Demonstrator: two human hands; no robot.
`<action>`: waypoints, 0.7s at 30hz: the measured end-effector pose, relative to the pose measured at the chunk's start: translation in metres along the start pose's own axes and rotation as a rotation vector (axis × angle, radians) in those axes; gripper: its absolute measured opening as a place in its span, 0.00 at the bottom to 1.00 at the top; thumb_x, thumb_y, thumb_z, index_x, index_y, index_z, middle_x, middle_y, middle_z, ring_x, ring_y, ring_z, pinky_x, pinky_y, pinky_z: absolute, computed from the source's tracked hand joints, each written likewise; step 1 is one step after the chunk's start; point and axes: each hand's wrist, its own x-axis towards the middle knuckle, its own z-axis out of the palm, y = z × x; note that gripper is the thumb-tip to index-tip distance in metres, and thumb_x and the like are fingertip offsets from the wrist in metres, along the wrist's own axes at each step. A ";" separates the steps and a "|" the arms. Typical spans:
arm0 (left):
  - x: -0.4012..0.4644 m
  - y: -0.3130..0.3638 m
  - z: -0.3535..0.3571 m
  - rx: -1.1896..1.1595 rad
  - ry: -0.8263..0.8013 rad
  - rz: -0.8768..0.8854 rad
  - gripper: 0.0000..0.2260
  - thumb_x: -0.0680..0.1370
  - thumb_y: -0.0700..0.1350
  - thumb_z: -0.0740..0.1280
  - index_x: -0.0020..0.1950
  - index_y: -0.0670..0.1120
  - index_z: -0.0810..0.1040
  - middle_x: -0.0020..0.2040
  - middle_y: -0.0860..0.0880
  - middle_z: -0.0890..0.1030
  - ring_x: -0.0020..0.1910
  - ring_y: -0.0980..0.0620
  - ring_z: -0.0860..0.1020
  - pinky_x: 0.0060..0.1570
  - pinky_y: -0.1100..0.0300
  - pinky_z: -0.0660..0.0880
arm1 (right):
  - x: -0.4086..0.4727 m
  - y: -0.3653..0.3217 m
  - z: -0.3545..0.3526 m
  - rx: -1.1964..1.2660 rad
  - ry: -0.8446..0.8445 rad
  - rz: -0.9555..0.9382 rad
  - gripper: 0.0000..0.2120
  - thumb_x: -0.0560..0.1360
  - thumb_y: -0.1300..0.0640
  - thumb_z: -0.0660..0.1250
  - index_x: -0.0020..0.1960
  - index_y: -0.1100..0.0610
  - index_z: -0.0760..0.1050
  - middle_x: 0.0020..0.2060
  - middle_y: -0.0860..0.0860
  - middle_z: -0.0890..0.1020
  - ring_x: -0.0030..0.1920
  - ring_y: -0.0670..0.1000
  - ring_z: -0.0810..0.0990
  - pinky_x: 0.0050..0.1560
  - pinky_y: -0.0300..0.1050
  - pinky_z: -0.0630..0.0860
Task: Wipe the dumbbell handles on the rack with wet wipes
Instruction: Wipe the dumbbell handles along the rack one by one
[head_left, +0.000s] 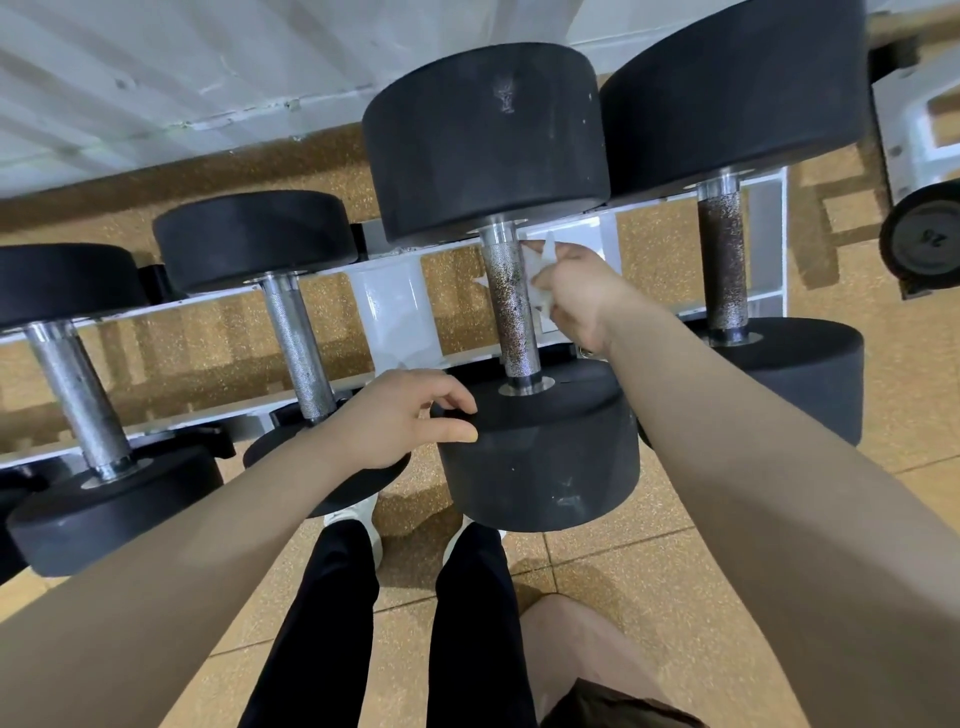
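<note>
Head view, looking down over a white rack (389, 306) that carries four black dumbbells side by side. Fingers of the right hand (576, 296) are curled round a crumpled white wet wipe (540, 270), pressing it against the right side of a speckled, rust-flecked handle (511, 306), the third from the left. That arm reaches in from the lower right, wrist bent toward the bar. Left hand (400, 415) rests at the rim of the near head (540, 447) of the same dumbbell, thumb along its side wall and fingers loosely arched over the top edge, lightly gripping it. Two handles (298, 343) to the left look clean and silvery; the far-right handle (723, 260) is dark with corrosion. Much of the wipe is hidden behind the right hand, and its contact with the bar is only partly visible. Black trouser legs and white shoe tips (358, 519) show below on tan speckled flooring (649, 597). Another weight (924, 234) is cut off at the right edge.
</note>
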 end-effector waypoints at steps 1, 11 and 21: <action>0.000 0.000 0.000 0.010 -0.001 0.004 0.09 0.72 0.48 0.71 0.50 0.54 0.77 0.50 0.60 0.77 0.52 0.61 0.75 0.52 0.72 0.67 | -0.005 0.000 0.000 -0.113 -0.014 0.000 0.17 0.78 0.73 0.52 0.63 0.62 0.69 0.55 0.56 0.79 0.53 0.52 0.78 0.61 0.42 0.71; 0.000 -0.001 0.001 0.024 0.012 0.031 0.10 0.72 0.48 0.71 0.53 0.51 0.78 0.49 0.60 0.76 0.47 0.66 0.72 0.46 0.74 0.67 | 0.009 0.004 -0.004 -0.143 -0.062 0.110 0.16 0.72 0.77 0.49 0.55 0.67 0.69 0.52 0.56 0.78 0.57 0.57 0.78 0.48 0.46 0.77; 0.001 -0.004 0.003 0.023 0.022 0.046 0.11 0.73 0.48 0.70 0.54 0.50 0.79 0.50 0.59 0.77 0.51 0.63 0.74 0.52 0.67 0.70 | -0.010 0.023 -0.012 -0.625 -0.053 0.128 0.12 0.73 0.73 0.52 0.44 0.62 0.71 0.33 0.54 0.70 0.30 0.49 0.65 0.27 0.38 0.62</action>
